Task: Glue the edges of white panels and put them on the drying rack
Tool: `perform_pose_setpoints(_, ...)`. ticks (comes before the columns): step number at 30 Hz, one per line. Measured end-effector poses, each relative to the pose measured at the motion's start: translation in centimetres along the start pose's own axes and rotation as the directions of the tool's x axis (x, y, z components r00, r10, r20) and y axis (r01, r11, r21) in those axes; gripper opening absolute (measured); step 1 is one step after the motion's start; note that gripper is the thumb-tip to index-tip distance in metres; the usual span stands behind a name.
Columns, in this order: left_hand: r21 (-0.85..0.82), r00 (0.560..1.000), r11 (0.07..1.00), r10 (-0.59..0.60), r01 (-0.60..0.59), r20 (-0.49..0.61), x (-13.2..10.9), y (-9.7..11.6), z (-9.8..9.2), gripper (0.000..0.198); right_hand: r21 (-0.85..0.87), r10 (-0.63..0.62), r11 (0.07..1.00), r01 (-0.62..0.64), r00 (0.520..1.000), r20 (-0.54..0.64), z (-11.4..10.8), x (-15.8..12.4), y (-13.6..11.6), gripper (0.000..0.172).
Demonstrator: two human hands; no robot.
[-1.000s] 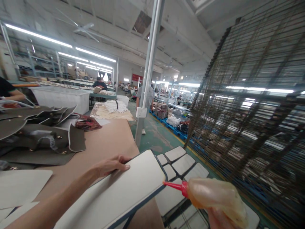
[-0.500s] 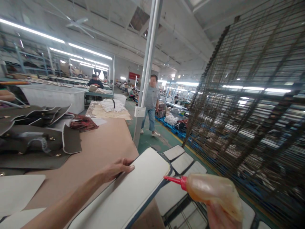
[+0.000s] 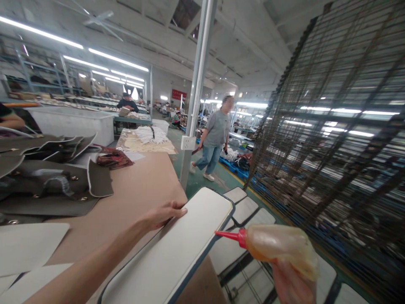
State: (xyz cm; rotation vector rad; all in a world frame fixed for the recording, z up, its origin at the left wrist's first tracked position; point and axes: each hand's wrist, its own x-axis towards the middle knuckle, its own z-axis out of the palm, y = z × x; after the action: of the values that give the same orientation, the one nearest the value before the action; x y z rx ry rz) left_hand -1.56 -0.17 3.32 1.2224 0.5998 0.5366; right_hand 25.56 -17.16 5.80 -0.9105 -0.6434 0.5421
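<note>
I see left hand [image 3: 167, 213] pinching the white dark-edged panel [image 3: 177, 249], right hand [image 3: 291, 282] wrapped round a squeeze bottle [image 3: 278, 242], red nozzle [image 3: 230, 236] at panel's edge.

One head-worn camera looks forward and down.

From far away I see long bright lights [image 3: 118, 59] — and a fan [image 3: 99, 17] — up high. The green floor [image 3: 196, 181] has a yellow line [image 3: 233, 172]. A gray post [image 3: 198, 76] stands by the brown table [image 3: 148, 177], a big wire rack [image 3: 316, 105] at right.
</note>
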Motion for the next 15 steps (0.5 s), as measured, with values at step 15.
perform_pose_setpoints(15,0.007,1.0,1.0,-0.015,0.015,-0.019,1.2,0.5,0.3,0.048,-0.081,0.071,0.995,-0.065,0.995,0.076,-1.1,-0.5,0.5,0.057)
